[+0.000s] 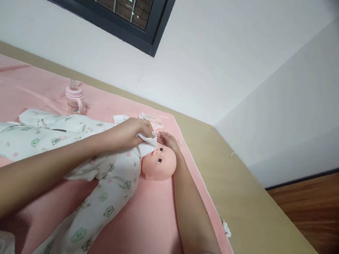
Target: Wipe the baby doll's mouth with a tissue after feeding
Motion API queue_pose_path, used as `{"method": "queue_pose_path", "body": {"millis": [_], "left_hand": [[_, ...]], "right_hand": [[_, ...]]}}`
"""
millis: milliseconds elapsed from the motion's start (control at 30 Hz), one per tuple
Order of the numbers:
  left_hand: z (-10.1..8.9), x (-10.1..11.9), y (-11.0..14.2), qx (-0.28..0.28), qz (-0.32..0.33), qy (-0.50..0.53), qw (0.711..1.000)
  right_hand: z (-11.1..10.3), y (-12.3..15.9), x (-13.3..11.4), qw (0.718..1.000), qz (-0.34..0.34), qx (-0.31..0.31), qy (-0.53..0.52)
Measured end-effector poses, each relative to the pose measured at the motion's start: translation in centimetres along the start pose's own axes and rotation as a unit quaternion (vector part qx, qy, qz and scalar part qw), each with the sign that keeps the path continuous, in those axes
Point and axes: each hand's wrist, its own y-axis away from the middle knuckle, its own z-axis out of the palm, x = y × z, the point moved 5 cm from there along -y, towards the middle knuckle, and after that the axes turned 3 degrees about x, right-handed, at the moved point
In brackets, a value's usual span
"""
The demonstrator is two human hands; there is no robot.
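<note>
A baby doll lies on its back on a pink mat, dressed in a white outfit printed with green animals. My left hand reaches across its chest, fingers closed on a white tissue. The tissue touches the doll's lower face, beside the mouth. Around the far side of the doll's head curves my right hand, with its fingers stretched out and nothing visible in them. The doll's head partly hides its palm.
A pink-capped baby bottle stands on the mat at the back left. Behind my hands lies a clear plastic packet. A crumpled white scrap sits at the mat's right edge, on the wooden tabletop. White walls border the back.
</note>
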Motion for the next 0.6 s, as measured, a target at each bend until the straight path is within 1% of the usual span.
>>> {"method": "queue_pose_path", "body": {"millis": [167,233,400,500,600], "left_hand": [[0.59,0.32,0.14,-0.048,-0.003,-0.003,0.999],[0.77,0.33,0.18,-0.055,0.003,-0.011,0.998],[0.71,0.06,0.32,-0.02,-0.006,-0.032,0.999],[0.79,-0.22,0.26,-0.015,-0.018,-0.044,0.999],[0.0,-0.25,0.0,0.024,-0.02,-0.023,0.999]], "right_hand": [[0.01,0.0,0.03,1.0,0.001,-0.007,0.003],[-0.06,-0.15,0.12,1.0,-0.001,-0.012,0.003],[-0.38,-0.74,0.35,0.999,-0.023,-0.026,0.012],[-0.57,-0.93,0.51,0.999,-0.033,-0.029,0.017],[-0.73,-0.92,0.64,0.999,-0.038,-0.026,0.012]]}}
